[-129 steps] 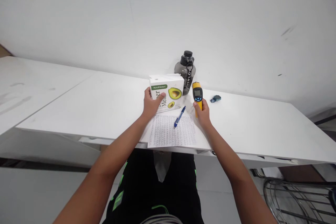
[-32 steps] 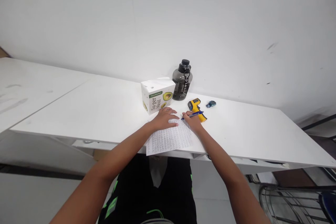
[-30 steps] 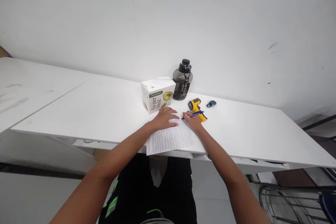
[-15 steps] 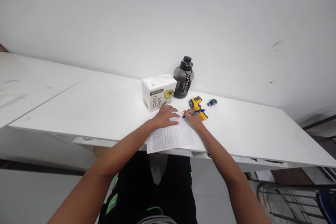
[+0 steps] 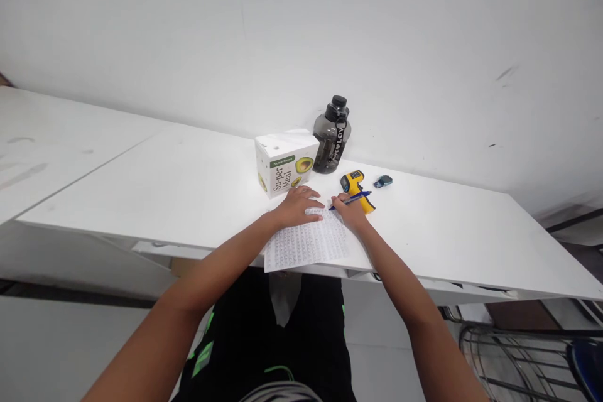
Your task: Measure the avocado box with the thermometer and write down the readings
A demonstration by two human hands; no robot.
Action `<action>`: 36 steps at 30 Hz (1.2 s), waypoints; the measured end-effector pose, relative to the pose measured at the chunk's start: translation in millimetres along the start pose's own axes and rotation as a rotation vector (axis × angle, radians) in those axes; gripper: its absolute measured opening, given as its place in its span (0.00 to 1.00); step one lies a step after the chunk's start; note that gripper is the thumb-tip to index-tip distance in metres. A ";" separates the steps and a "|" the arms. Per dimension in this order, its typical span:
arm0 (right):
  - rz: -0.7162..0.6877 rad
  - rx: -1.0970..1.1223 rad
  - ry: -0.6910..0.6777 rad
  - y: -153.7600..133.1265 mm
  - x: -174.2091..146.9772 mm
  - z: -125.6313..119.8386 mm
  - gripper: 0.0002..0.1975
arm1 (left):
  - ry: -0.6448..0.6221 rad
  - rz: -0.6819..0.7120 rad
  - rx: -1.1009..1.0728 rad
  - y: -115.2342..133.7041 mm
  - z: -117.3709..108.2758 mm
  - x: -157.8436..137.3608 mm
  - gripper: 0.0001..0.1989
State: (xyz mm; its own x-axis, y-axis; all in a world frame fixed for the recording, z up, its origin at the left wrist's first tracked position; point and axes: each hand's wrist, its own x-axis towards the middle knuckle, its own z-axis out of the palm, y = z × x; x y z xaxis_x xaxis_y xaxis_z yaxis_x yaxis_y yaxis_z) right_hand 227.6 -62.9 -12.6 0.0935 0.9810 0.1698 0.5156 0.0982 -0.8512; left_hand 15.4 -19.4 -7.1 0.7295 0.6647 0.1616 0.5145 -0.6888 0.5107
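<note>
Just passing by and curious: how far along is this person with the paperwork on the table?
Looks done: the yellow thermometer gun lies on the table, in neither hand, beside the avocado box. In hand: the right hand holds a blue pen at the top of the printed sheet, and the left hand lies flat on it. What is left I cannot tell; the print is too small to read.

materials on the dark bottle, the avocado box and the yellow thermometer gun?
Bottle: looks like smoky translucent plastic, glossy, black cap. Box: likely printed cardboard, matte, crisp folded edges. Thermometer gun: seemingly moulded hard plastic, yellow with dark trim, slight sheen.
</note>
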 end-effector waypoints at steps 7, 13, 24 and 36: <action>0.002 -0.009 -0.001 1.8 0.8 -0.9 0.19 | -0.032 -0.020 0.017 4.2 -3.1 -0.6 0.19; 0.008 0.013 0.030 -1.6 -0.5 -0.6 0.19 | -0.025 -0.015 0.012 4.3 -3.3 -1.2 0.18; 0.015 0.022 0.063 -2.1 -0.5 0.8 0.19 | -0.046 -0.014 0.055 5.5 -4.0 -2.0 0.20; 0.023 0.023 0.047 1.5 1.0 -3.2 0.19 | -0.021 -0.013 0.052 3.5 -1.7 -1.0 0.19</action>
State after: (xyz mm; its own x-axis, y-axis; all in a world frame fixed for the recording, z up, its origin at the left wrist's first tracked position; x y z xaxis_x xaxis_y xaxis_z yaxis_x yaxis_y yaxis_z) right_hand 231.2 -62.3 -12.1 0.1452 0.9742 0.1726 0.4934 0.0799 -0.8662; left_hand 15.8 -22.1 -4.1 0.7315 0.6679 0.1372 0.5464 -0.6945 0.4680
